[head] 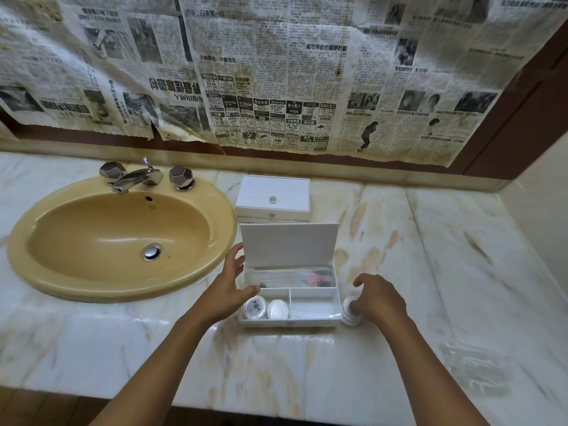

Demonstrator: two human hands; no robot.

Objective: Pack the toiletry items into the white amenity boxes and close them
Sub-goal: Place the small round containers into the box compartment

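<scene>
An open white amenity box point(307, 323) sits on the marble counter with its lid point(289, 244) standing upright. Clear wrapped items point(292, 276) lie in its back compartment. Two round white packets point(266, 308) fill the front left compartment, and the front right one holds nothing I can make out. My left hand point(229, 287) holds the box's left wall, thumb on the rim. My right hand point(379, 299) grips a small stack of round white items point(349, 312) on the counter, just right of the box. A second white box point(273, 196) stands closed behind.
A tan oval sink point(120, 241) with a chrome tap point(135, 176) lies to the left. Clear plastic wrappers point(473, 368) rest on the counter at the right front. Newspaper covers the wall behind point(276, 72). A side wall point(541, 204) bounds the counter on the right.
</scene>
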